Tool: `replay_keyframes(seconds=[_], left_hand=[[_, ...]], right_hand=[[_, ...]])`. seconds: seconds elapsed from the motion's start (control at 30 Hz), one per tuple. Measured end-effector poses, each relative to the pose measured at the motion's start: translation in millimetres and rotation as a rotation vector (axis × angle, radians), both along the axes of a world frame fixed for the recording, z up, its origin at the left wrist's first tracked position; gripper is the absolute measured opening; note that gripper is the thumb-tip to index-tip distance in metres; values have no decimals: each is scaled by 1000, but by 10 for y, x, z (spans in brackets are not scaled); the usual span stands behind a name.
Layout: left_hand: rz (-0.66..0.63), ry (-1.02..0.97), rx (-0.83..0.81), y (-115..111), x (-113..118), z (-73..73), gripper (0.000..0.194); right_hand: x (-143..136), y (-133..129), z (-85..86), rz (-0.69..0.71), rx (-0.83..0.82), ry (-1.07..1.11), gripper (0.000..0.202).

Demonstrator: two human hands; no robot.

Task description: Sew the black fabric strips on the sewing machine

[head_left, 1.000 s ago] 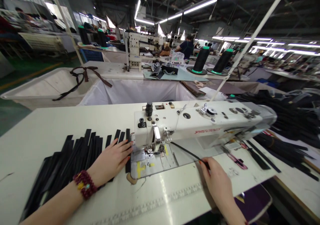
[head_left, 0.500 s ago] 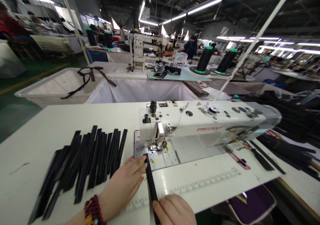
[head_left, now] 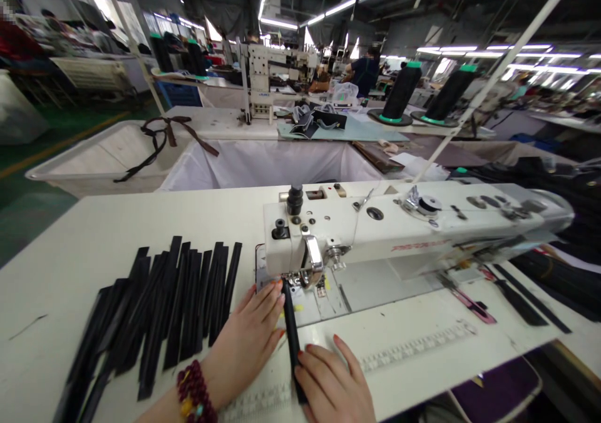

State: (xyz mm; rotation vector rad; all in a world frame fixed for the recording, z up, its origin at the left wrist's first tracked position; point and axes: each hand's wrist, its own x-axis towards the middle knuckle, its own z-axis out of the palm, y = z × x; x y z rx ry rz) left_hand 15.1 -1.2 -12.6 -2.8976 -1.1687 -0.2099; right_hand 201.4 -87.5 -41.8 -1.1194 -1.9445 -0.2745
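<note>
Lying flat with its fingers together, the left hand in the head view touches the far end of a black strip with its fingertips. The strip runs from just below the needle area of the sewing machine toward six o'clock on the bench. The right hand has its bent fingers at the strip's near end, one finger stretched away; whether it grips or only presses, I cannot tell. Taking the strip as the dial's centre, a spread pile of black strips lies at ten o'clock, the machine's body reaches toward two, a printed ruler shows at three, and two thread spools stand at one, beyond the machine.
</note>
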Motion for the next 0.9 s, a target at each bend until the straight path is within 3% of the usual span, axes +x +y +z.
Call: replay_keyframes(seconds=[0.57,0.9], left_hand=[[75,0,-34,-11,76,57,42],[-48,75,112,-186,19,41,44]], right_hand=[[25,-59,41,28,-68,-32,27],[78,-184,8,42,56,-61,37]])
